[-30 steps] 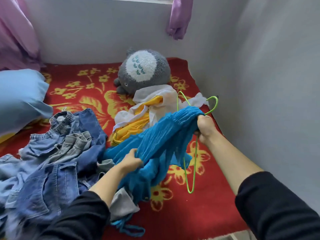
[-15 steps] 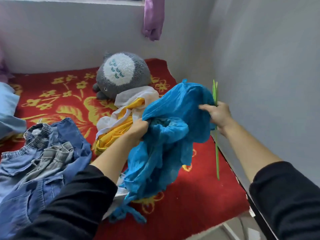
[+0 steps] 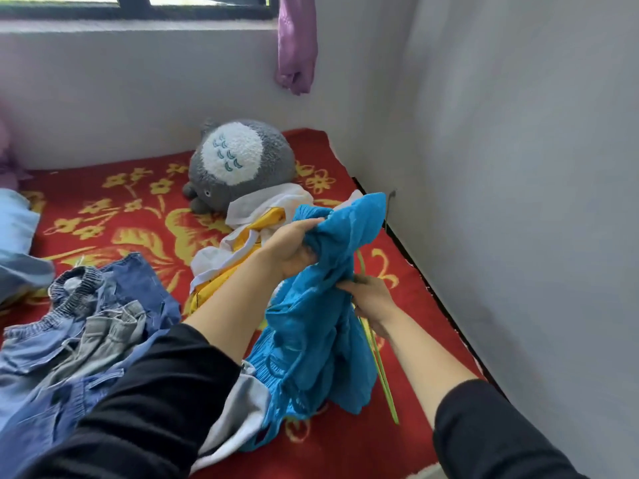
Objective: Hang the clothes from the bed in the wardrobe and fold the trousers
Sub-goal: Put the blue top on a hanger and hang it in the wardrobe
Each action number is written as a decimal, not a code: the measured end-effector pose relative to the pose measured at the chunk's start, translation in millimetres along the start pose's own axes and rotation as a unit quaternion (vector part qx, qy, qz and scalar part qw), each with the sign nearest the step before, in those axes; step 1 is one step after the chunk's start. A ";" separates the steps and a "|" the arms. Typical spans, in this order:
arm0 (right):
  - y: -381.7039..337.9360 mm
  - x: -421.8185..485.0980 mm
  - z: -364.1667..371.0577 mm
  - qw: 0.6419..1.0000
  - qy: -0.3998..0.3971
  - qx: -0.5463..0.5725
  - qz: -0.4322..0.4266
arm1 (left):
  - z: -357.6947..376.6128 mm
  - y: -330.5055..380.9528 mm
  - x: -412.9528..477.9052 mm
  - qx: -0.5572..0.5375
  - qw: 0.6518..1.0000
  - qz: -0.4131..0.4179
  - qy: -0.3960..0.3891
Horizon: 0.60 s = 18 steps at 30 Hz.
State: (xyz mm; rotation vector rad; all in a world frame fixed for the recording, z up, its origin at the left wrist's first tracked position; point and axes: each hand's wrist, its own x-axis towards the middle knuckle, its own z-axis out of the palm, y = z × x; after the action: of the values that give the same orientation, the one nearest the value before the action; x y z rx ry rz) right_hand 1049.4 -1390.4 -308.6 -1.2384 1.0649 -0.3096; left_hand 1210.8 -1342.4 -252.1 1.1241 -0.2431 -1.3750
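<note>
A crinkled blue garment (image 3: pixel 318 326) hangs bunched above the bed between both hands. My left hand (image 3: pixel 294 250) grips its upper part. Lower and to the right, my right hand (image 3: pixel 371 300) holds a thin green hanger (image 3: pixel 380 371) against the garment, and the hanger's top is hidden in the cloth. A white and yellow garment (image 3: pixel 242 250) lies behind on the red flowered bedspread (image 3: pixel 114 216). Denim trousers (image 3: pixel 69 340) are heaped at the left.
A grey plush toy (image 3: pixel 238 164) sits at the back by the wall. A blue pillow (image 3: pixel 17 243) lies at the far left. The grey wall (image 3: pixel 518 202) stands close on the right. A purple curtain end (image 3: pixel 297 46) hangs from the window.
My right hand has dropped from the garment's top to lower beside it with the hanger. My left hand has risen and moved right, now gripping the garment's upper part.
</note>
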 end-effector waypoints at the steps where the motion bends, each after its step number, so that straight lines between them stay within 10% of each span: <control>1: -3.9 3.6 0.7 1.000 0.016 0.015 -0.006 | -5.0 1.8 -3.6 0.013 1.000 0.006 0.006; 5: -25.0 15.5 -2.6 0.994 0.039 0.100 0.002 | -52.2 -12.3 -20.8 0.207 0.970 0.018 0.129; 11: -31.1 24.5 -1.9 0.996 0.041 0.085 0.001 | -72.9 -67.7 -45.6 0.343 0.937 0.046 0.034; 14: -35.4 22.4 -3.6 0.996 0.036 0.076 0.001 | -67.3 -71.4 -41.8 0.475 0.861 0.156 0.093; 18: -62.2 18.4 -13.4 0.999 0.042 0.015 -0.021 | -44.1 -32.5 -47.3 0.397 0.875 0.254 0.113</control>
State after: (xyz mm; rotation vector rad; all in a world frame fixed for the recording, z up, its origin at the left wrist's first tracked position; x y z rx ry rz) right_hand 1069.2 -1433.8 -262.6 -1.2316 1.1037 -0.4109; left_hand 1209.2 -1274.3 -276.6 1.7227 -0.9239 -0.6447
